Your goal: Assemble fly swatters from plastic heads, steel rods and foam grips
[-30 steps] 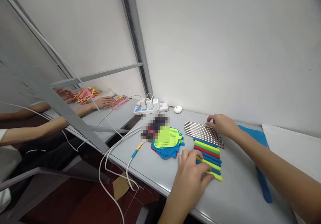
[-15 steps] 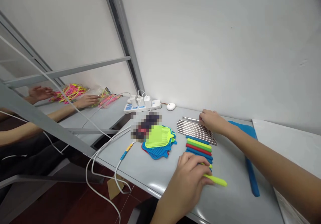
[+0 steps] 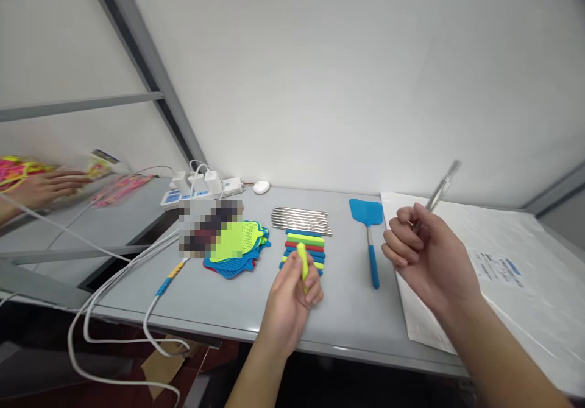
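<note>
Two pcs. are now off the table (image 3: pixel 351 316), so neither hand is free: L hand (image 3: pixel 289 298) grips a yellow-green handle (image 3: pixel 303 263) fr. the handle row (image 3: pixel 316 247), R hand (image 3: pixel 432 256) a metal rod (image 3: pixel 441 192) (blurred, prob. just one) fr. the rod row (image 3: pixel 301 220).

Left grip (image 3: pixel 290 292) bare, right grip (image 3: pixel 434 259) bare; forearms (image 3: pixel 507 347) bare.

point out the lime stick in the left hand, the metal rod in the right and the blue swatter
Lime stick (image 3: pixel 304 263): head view, middle of its visible length.
Metal rod (image 3: pixel 439 193): head view, its bare shaft.
Blue swatter (image 3: pixel 367 212): head view, its flat paddle.
</note>
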`<state>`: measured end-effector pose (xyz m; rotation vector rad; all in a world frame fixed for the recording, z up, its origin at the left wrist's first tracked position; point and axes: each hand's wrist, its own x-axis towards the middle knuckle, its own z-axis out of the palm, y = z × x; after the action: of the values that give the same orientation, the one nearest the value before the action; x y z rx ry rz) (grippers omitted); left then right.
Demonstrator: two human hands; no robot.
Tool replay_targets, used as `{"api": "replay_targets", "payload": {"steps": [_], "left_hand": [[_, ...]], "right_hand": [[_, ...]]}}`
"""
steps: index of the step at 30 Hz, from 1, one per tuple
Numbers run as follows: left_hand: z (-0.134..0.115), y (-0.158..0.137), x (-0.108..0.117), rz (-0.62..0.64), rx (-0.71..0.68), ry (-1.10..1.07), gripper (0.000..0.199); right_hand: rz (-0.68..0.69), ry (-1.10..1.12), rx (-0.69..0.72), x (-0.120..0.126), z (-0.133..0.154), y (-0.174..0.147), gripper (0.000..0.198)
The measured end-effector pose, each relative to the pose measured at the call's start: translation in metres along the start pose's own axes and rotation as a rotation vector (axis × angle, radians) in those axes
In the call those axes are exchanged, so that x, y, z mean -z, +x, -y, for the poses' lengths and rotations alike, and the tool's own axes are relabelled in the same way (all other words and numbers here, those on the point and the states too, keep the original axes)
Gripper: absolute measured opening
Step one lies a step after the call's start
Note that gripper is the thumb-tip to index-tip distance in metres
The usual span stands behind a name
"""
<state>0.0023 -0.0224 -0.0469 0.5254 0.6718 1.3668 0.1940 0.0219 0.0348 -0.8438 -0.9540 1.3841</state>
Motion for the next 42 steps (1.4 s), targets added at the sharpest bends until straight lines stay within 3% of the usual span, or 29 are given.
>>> {"api": "replay_targets", "payload": {"steps": [3,6,11,14,19,27,36,39,42], "left_hand": [[0.005,-0.006,0.004,-0.092,-0.049,-0.252,0.041],[0.006,-0.009,0.007,-0.197,-0.192,-0.295,0.047],[0.01,-0.008,0.002,-0.249,-0.257,-0.164,0.041],[0.014,-0.006,-0.001,-0.276,-0.252,-0.108,0.029],[0.017,-0.005,0.001,-0.287,-0.28,0.01,0.022],[0.021,-0.008,0.008,-0.225,-0.293,0.134,0.022],[0.02,-0.008,0.014,-0.13,-0.216,0.256,0.021],[0.02,-0.01,0.014,-0.103,-0.217,0.399,0.018],[0.019,-0.012,0.012,-0.029,-0.186,0.649,0.018]], "right_hand": [[-0.08,0.266,-0.035,-0.003,-0.011,-0.017,0.033],[-0.086,0.363,-0.107,-0.008,-0.037,-0.021,0.034],[-0.157,-0.008,-0.076,-0.01,-0.084,-0.031,0.045],[-0.105,-0.152,-0.033,-0.008,-0.097,-0.044,0.039],[-0.065,-0.087,0.033,0.0,-0.097,-0.052,0.024],[-0.03,0.108,0.136,0.008,-0.093,-0.052,0.058],[-0.073,0.209,-0.086,0.013,-0.089,-0.041,0.05],[-0.07,0.111,-0.067,0.015,-0.089,-0.043,0.051],[0.089,-0.131,-0.074,0.013,-0.091,-0.045,0.05]]}}
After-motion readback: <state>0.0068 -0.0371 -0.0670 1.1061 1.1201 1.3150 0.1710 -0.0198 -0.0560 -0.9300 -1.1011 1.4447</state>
